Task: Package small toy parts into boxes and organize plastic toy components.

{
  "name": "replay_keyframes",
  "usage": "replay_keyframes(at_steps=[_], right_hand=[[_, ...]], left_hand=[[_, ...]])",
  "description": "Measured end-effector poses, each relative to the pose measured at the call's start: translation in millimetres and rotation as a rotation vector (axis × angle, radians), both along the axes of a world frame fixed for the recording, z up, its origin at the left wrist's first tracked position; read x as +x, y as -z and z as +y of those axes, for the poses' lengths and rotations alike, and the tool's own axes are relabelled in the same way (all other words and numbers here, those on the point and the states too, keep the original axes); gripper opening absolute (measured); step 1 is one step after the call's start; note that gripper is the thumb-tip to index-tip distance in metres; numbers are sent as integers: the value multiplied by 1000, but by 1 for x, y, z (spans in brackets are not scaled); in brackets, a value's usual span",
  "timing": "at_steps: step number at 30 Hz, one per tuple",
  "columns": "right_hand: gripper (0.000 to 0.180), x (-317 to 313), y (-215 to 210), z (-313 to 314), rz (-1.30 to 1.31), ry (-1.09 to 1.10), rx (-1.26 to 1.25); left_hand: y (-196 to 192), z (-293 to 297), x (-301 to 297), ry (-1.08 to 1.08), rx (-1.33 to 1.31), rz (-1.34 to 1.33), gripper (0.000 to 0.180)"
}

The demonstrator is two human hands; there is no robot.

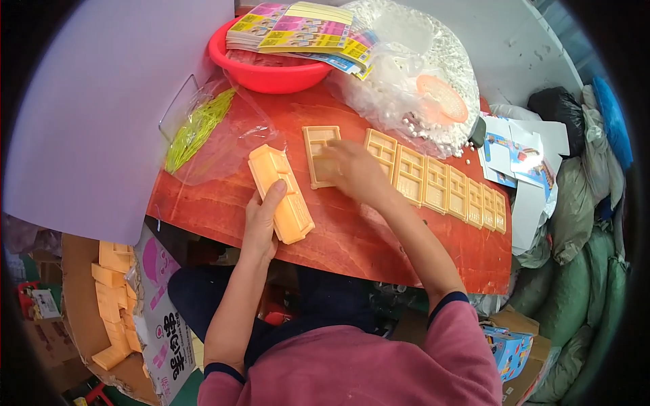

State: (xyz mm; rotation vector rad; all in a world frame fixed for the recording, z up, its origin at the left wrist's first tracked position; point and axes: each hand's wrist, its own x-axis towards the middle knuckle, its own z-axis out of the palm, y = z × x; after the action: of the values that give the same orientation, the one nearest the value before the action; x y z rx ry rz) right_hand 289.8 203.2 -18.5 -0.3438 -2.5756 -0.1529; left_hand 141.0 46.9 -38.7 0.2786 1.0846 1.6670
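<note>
My left hand (261,220) grips a small stack of pale yellow plastic compartment trays (283,196), thumb on top, tilted above the front of the red table. My right hand (355,172) is over a single compartment tray (315,139) on the table and covers its right side. Its fingers are blurred, so whether they grip that tray or only touch it is unclear. To the right, a slanting row of several similar trays (409,174) lies side by side, compartments up, under and beyond my right forearm.
On the red table (210,203) are yellow-green strips (198,132) in clear plastic, a red basin (267,76) topped with printed cards (305,30), and a heap of white pellets (447,57) with an orange mesh scoop (441,98). A carton (81,298) of yellow trays stands lower left. Bags (572,203) line the right.
</note>
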Motion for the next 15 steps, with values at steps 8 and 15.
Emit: replay_keyframes(at_steps=[8,15], right_hand=[[17,-1,37,4,-143,247,-227],[22,11,30,3,-122,342,-352]], left_hand=[[2,-6,8,7,20,-1,51],[4,-8,18,2,29,-57,48]])
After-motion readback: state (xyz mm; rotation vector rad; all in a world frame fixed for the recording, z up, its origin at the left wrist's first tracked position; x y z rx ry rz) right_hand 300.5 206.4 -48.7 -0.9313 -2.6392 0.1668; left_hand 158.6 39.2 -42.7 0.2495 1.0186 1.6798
